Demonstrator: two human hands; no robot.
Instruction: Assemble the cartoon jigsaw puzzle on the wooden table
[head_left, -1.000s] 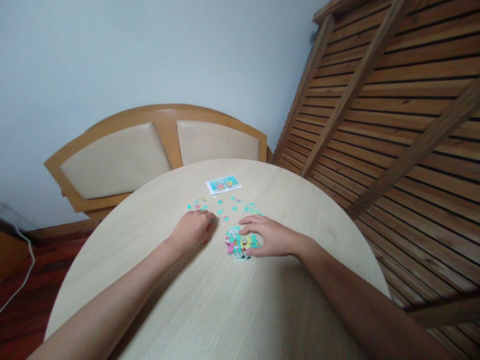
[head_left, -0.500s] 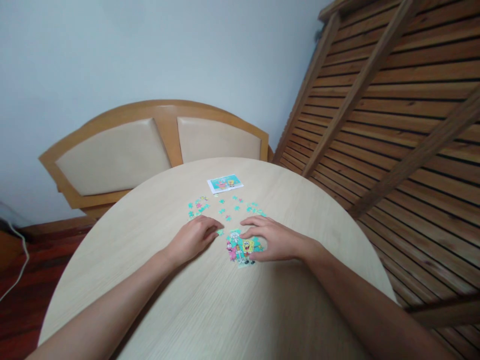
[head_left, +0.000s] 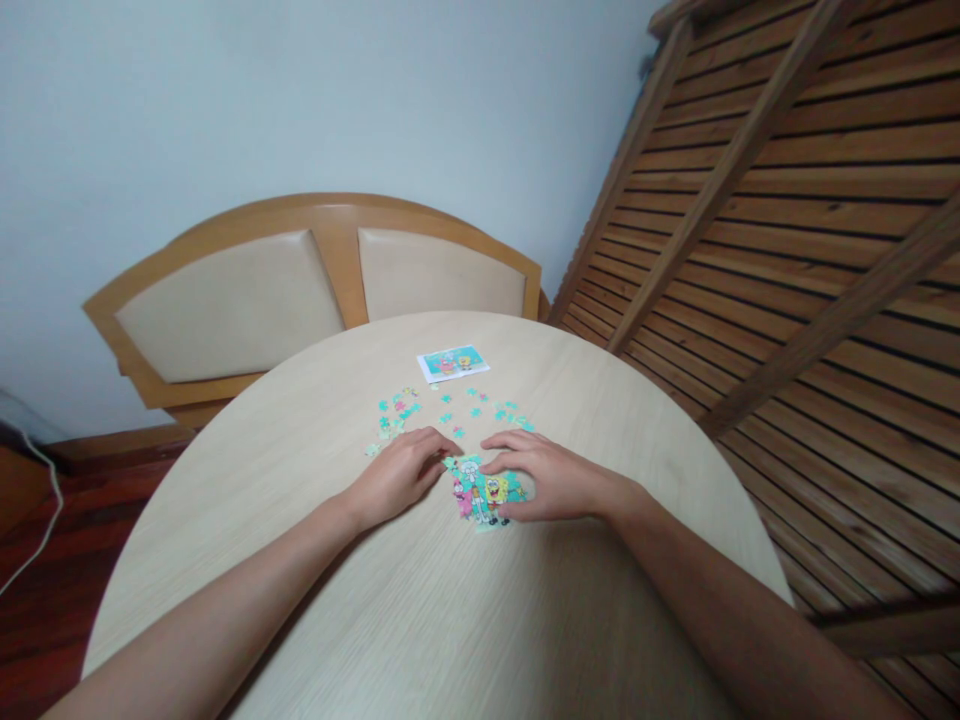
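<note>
A partly joined jigsaw puzzle [head_left: 471, 492] with cartoon figures, one pink, one pale and one yellow, lies on the table in front of me. My left hand [head_left: 409, 468] is at its upper left corner, thumb and fingers pinched on a small turquoise puzzle piece [head_left: 451, 464] touching or nearly touching that corner. My right hand [head_left: 551, 478] rests over the puzzle's right side, thumb and fingers spread apart, covering part of it. Several loose turquoise puzzle pieces [head_left: 475, 411] lie scattered beyond both hands, some with pink or yellow on them.
A picture card [head_left: 453, 364] with the same cartoon figures lies behind the loose pieces on the round wooden table [head_left: 360, 620]. Beyond the table's far edge stands a padded headboard [head_left: 232, 310] against the wall. Slatted wood panelling [head_left: 750, 270] leans at the right.
My left hand has moved right with the puzzle piece, bringing it to the joined puzzle's upper left corner. More loose pieces show at the left. My right hand stays almost still.
</note>
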